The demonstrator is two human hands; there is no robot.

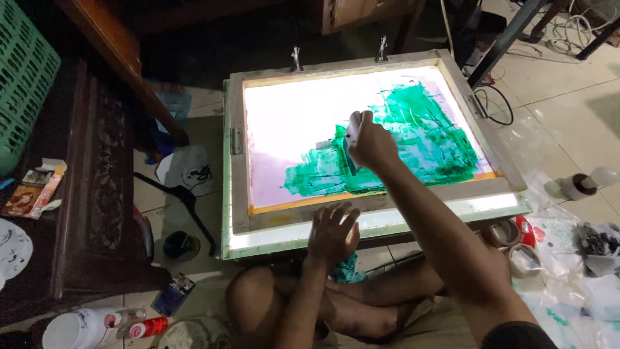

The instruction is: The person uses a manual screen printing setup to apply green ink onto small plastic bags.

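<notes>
Right hand (369, 143) grips the small pale scraper (352, 129) — drag evenly through green ink (426, 139); left hand (332, 231), fingers spread, steadies the wooden screen frame (240, 194).

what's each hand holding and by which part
The right hand grips a small white scraper by its upper edge, on the green ink. The left hand holds nothing, pressing the wooden frame.

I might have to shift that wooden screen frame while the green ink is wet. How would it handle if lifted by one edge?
The frame looks stiff, with thick wooden rails, so it probably won't flex. Two clamps grip its far edge, so it would likely pivot, not lift free. The green ink looks wet, so tilting could smear it.
</notes>
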